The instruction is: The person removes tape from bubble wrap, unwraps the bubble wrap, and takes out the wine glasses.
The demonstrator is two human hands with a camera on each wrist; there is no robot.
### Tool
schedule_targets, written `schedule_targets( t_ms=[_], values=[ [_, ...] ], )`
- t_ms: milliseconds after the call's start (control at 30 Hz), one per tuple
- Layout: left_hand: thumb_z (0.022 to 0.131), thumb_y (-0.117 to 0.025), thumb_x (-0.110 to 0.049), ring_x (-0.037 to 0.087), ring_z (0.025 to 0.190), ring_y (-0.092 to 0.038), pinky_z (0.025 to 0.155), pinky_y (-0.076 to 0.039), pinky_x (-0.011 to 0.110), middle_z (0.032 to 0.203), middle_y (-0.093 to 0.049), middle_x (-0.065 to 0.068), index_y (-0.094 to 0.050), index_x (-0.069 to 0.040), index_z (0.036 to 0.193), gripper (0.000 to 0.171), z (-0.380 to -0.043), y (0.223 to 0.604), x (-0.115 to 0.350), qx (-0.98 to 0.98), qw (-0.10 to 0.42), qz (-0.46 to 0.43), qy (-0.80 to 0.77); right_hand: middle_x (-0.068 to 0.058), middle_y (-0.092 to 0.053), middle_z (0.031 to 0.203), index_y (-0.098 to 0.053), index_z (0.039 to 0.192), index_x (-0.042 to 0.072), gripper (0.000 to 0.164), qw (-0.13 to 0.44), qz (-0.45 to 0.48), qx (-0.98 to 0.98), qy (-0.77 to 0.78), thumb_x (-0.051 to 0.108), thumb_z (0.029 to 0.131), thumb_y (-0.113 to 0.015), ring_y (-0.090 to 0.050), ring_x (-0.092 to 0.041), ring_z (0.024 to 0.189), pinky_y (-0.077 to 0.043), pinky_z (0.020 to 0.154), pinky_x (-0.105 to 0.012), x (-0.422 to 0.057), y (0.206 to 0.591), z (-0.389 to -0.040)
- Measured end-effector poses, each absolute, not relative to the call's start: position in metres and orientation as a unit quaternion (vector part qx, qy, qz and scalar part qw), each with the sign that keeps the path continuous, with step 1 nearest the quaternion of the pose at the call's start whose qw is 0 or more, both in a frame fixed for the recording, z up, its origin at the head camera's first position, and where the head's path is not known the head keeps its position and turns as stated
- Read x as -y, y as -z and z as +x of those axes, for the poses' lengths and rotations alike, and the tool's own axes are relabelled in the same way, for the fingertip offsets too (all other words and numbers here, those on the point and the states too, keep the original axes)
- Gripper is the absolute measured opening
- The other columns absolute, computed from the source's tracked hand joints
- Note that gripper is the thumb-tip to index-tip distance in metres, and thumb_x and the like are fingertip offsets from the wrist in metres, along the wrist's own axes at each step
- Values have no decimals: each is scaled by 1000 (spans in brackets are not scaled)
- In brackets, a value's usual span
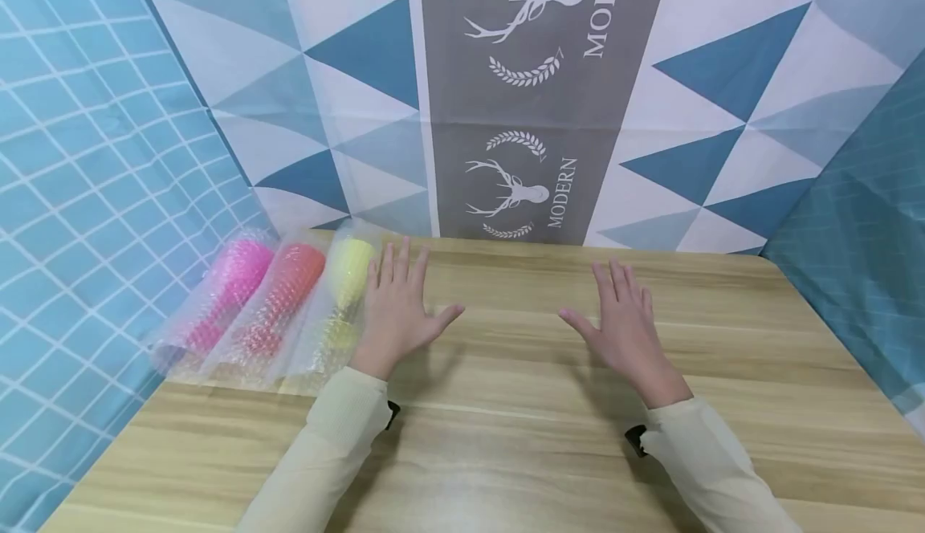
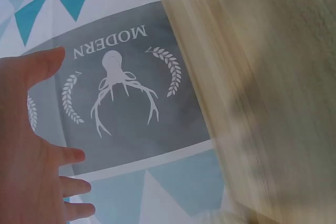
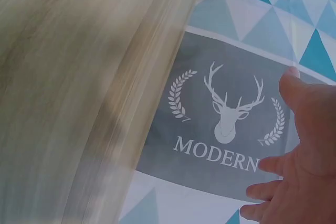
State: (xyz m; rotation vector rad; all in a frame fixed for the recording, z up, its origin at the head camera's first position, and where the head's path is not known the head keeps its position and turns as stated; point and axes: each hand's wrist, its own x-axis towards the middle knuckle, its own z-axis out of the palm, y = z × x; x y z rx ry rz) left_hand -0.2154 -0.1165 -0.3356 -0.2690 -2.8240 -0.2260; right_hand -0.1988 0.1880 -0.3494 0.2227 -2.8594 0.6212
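Observation:
My left hand (image 1: 397, 316) is held over the table with its fingers spread and the thumb pointing right; it holds nothing. Just left of it lies a yellow object (image 1: 352, 270) in bubble wrap, wide at the far end and narrow in the middle. Whether the hand touches the wrap I cannot tell. Beside that lie a red bubble-wrapped object (image 1: 295, 276) and a pink one (image 1: 242, 272), similar in outline; the wrap blurs their kind. On the right, my right hand (image 1: 625, 328) also hovers with spread fingers and nothing in it.
The wood-grain table (image 1: 506, 437) meets a patterned cloth (image 1: 376, 115) of triangles and a grey deer panel at its back edge. A blue checked cloth (image 1: 72, 156) hangs on the left, a teal one (image 1: 860, 236) on the right.

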Motion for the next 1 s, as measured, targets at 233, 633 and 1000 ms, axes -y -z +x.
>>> schedule_targets(
  t_ms=[233, 633, 1000],
  values=[
    [81, -50, -73, 38, 151, -4, 122, -10, 59, 163, -8, 17, -19, -14, 154, 98, -208, 337, 118, 986, 131, -85, 65, -24, -5, 161, -13, 153, 3, 91, 91, 87, 972, -200, 54, 91, -55, 1, -44, 149, -3, 116, -70, -186, 347, -198],
    [80, -50, -74, 40, 149, -12, 121, -13, 61, 161, -16, 19, -23, -12, 152, 99, -192, 338, 134, 986, 134, -88, 49, -24, -3, 161, -17, 152, 3, 88, 65, 100, 972, -202, 53, 91, -56, 1, -46, 148, -2, 116, -70, -188, 347, -194],
    [85, -57, -59, 47, 146, -14, 119, -11, 65, 158, -19, 26, -21, -7, 152, 92, -186, 332, 167, 984, 115, -95, 99, -26, -9, 160, -19, 152, 2, 88, 63, 105, 974, -193, 55, 91, -55, -5, -47, 147, -6, 115, -71, -198, 352, -190]
  ],
)
